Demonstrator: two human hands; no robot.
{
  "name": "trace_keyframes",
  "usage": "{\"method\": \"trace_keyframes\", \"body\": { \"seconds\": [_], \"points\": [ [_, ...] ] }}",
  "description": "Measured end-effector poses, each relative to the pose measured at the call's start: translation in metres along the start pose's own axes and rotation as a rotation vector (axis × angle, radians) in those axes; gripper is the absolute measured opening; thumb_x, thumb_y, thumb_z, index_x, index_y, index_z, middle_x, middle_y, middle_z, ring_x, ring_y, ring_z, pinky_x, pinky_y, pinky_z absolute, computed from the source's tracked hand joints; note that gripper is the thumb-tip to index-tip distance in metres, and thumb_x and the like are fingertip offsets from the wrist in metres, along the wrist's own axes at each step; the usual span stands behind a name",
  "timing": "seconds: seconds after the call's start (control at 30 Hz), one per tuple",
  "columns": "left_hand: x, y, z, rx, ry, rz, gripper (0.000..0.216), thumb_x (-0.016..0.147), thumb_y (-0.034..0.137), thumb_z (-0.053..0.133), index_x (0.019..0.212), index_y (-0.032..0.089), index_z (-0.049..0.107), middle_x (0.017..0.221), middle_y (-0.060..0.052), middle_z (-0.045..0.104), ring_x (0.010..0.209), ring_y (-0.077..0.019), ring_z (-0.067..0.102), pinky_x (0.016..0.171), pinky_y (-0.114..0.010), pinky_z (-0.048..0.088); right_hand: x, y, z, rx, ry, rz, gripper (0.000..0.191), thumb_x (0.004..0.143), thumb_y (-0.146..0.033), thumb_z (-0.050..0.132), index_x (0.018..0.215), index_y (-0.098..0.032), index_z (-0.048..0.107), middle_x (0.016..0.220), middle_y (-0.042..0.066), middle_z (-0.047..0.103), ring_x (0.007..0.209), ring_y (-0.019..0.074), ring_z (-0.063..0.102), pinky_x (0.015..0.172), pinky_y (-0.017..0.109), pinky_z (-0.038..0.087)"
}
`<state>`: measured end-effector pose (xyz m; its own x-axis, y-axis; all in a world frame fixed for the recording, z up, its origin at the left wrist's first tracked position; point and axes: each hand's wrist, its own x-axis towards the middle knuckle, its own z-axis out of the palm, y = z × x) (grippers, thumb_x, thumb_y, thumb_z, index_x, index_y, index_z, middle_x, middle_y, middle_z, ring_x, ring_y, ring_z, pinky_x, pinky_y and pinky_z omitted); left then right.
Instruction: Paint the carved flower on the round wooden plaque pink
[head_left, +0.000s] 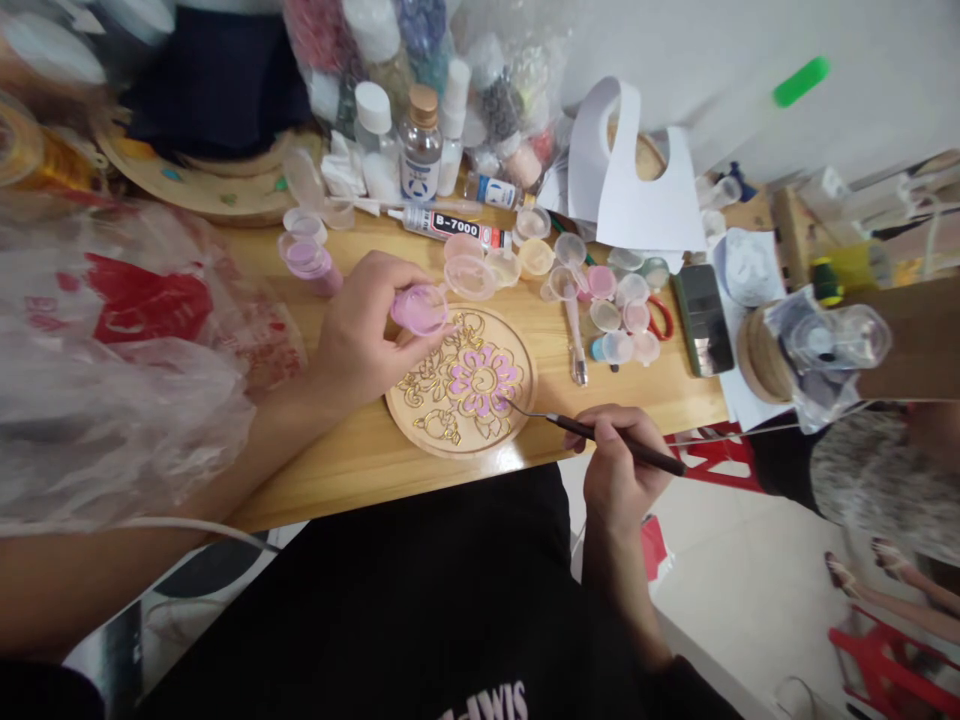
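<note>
My left hand (375,325) is closed around a small clear cup (421,308) with pink-purple material inside, tilted above the left part of a round wooden board (405,420). Gold outlines of flowers and leaves cover the board, and the petals of one flower (486,381) are filled with pink-purple. In my right hand (621,465) is a thin metal tool with a dark handle (649,452), held like a pen. Its fine tip meets or hovers just over a lower petal; I cannot tell which.
Several small colour cups (619,318) sit right of the board, near a phone (703,320). Behind are a B-7000 glue tube (450,227) and bottles (421,150). A plastic bag (112,370) lies by my left arm. Another person (885,480) is at the right.
</note>
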<state>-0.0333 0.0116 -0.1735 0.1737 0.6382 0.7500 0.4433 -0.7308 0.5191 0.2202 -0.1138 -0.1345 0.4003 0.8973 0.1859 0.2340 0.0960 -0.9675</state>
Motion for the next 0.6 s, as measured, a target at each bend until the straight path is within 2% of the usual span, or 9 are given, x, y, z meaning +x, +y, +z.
{"method": "trace_keyframes", "body": {
  "seconds": [0.1,0.3,0.43,0.6],
  "points": [
    [0.0003,-0.0005,-0.0005,0.026,-0.025,-0.003,0.036,0.092,0.026,0.084,0.12,0.027,0.062,0.102,-0.003,0.072,0.093,-0.0229,0.072,0.081,-0.038,0.061,-0.0001,-0.0003,-0.0015,0.001,-0.018,-0.018,0.013,0.09,-0.02,0.07,0.078,-0.023,0.073,0.063,-0.004,0.068,0.052,0.0147,0.064,0.052,0.029,0.052],
    [-0.0007,-0.0039,0.001,0.023,0.018,0.039,0.039,0.091,0.04,0.087,0.117,0.026,0.063,0.097,-0.002,0.071,0.086,-0.0222,0.071,0.075,-0.037,0.061,-0.0008,-0.0012,-0.003,0.011,-0.026,-0.033,0.013,0.091,-0.019,0.071,0.078,-0.023,0.074,0.068,-0.003,0.07,0.055,0.0134,0.063,0.053,0.028,0.05],
    [-0.0013,-0.0004,-0.0014,0.03,-0.038,-0.058,0.036,0.092,0.035,0.086,0.118,0.031,0.061,0.101,-0.001,0.071,0.092,-0.0235,0.072,0.081,-0.04,0.062,-0.0011,-0.0016,-0.0026,-0.009,-0.011,-0.03,0.013,0.088,-0.019,0.071,0.076,-0.022,0.074,0.066,-0.003,0.069,0.054,0.0135,0.061,0.053,0.029,0.049],
    [-0.0033,-0.0025,-0.0018,0.031,-0.041,-0.023,0.04,0.093,0.034,0.085,0.124,0.031,0.06,0.104,-0.002,0.071,0.093,-0.0239,0.073,0.081,-0.04,0.063,-0.0009,-0.0041,-0.0017,-0.02,0.021,-0.031,0.012,0.087,-0.02,0.071,0.075,-0.022,0.073,0.066,-0.003,0.069,0.052,0.0137,0.061,0.052,0.029,0.049]
  ]
}}
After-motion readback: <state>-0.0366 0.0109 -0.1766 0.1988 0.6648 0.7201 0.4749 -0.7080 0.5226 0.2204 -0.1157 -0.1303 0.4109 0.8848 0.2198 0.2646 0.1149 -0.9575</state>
